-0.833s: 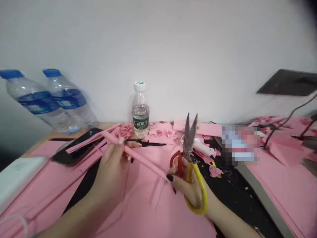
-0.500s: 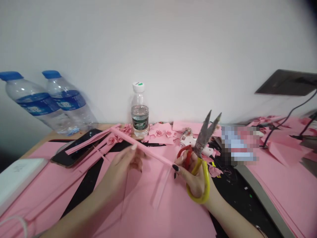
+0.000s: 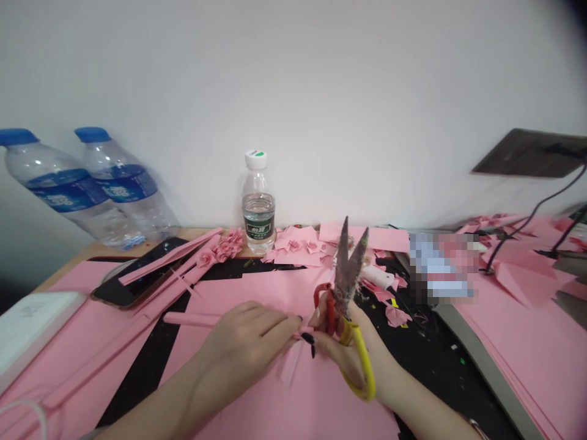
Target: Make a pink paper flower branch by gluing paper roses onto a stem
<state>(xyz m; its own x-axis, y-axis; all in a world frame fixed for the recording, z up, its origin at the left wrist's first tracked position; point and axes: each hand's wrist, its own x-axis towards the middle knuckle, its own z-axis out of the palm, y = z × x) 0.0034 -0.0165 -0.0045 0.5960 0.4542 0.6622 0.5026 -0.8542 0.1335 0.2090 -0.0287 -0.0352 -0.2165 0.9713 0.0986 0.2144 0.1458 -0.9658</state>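
Note:
My left hand (image 3: 245,348) pinches a thin rolled pink paper strip (image 3: 188,319), which lies nearly level and runs under my fingers towards my right hand. My right hand (image 3: 346,354) grips a pair of scissors (image 3: 347,275) with one red and one yellow handle. Its dark-nailed fingers are close to the strip's right end. The worn grey blades point upward and stand slightly apart, with no paper between them. The yellow handle loop hangs below my right hand.
Pink sheets and strips cover a black mat on a wooden desk. At the back stand a small water bottle (image 3: 258,205), paper roses (image 3: 224,247) and a hot glue gun (image 3: 378,276). Two large bottles (image 3: 68,186), a phone (image 3: 142,272) and a white power bank (image 3: 36,327) lie left.
My left hand has moved down and right, swinging the pink strip from a diagonal to nearly level. The scissors have tilted back towards upright and their blades have narrowed.

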